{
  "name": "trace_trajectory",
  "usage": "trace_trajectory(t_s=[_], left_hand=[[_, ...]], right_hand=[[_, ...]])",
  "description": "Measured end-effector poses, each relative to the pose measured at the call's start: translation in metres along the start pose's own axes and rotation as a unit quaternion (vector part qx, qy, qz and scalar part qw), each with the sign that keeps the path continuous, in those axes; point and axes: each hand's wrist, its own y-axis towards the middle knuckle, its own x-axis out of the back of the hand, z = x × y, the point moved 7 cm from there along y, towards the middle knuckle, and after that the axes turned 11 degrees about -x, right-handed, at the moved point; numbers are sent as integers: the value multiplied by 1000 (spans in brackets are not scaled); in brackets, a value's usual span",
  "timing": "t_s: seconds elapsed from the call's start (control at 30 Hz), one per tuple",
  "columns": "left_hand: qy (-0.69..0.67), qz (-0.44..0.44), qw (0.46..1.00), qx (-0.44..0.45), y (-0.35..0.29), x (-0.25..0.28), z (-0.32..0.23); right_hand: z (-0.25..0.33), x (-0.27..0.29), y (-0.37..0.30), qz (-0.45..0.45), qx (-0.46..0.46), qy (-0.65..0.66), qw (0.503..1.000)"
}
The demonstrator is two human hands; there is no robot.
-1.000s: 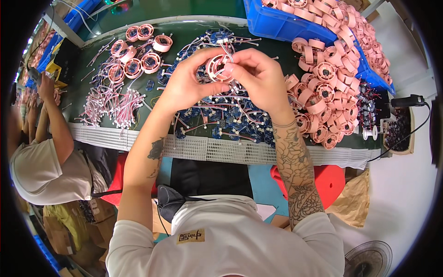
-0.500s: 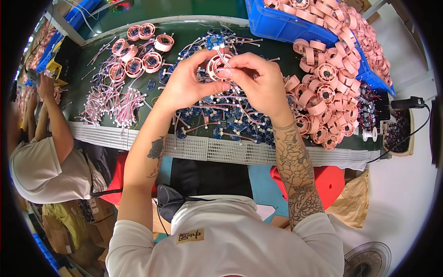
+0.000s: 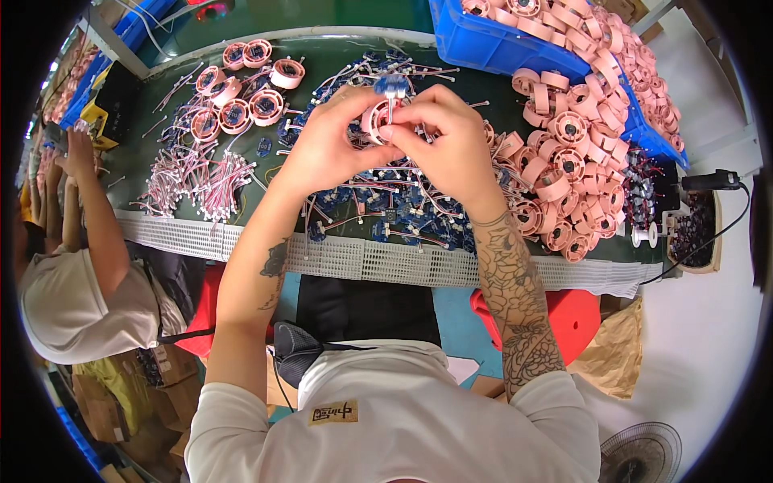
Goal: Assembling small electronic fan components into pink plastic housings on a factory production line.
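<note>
Editor: Who is at the center of the frame?

Photographer: A worker in a white T-shirt [image 3: 451,419], both forearms raised over a green work surface [image 3: 135,153], tattoos covering the right one.

Editor: And the hands?

Photographer: The left hand [image 3: 334,133] grasps a pink ring-shaped housing [image 3: 371,121] by its outer side, fingers curled over the top and thumb below. The right hand [image 3: 444,133] pinches a thin cable [image 3: 392,111] between thumb and fingertips at the housing's right side. Whether those fingertips also press on the housing, I cannot tell.

Editor: Where exactly is the housing?

Photographer: Held between the two hands, above a heap of blue circuit boards [image 3: 419,213] with wires attached. The cable rises from it to a blurred blue board [image 3: 392,85] standing just above the fingers.

Editor: What surrounds them?

Photographer: On the left, bundles of loose cables [image 3: 217,189] lie near a cluster of pink rings [image 3: 234,115] fitted with dark boards. On the right, a pile of pink housings [image 3: 555,185] spreads beside a blue bin [image 3: 491,48] filled with more. A pale grid strip [image 3: 403,266] borders the near edge.

Editor: Anyone else?

Photographer: A co-worker [image 3: 68,306] in a pale shirt, at far left, arms extended toward the same bench.
</note>
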Motion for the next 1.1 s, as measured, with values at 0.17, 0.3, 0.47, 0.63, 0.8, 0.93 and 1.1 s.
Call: trace_trajectory(t_s=[0.17,0.3,0.47,0.63,0.8,0.93,1.1], left_hand=[[-81,3,997,3,1,1,-4],[-204,33,978,20,-3,-2,2],[-166,25,985,38,-2,-1,-1],[31,15,997,-64,5,5,-11],[47,9,994,-94,6,2,-16],[91,1,990,-106,3,-1,-16],[119,-8,988,-95,4,3,-19]], right_hand=[[3,28,8,-88,18,9,996],[0,20,11,21,70,8,997],[-5,27,8,72,21,-5,997],[-14,24,5,176,-48,-37,983],[-21,13,4,119,-125,62,983],[-20,4,2,73,-87,78,990],[-10,4,3,51,-45,15,998]])
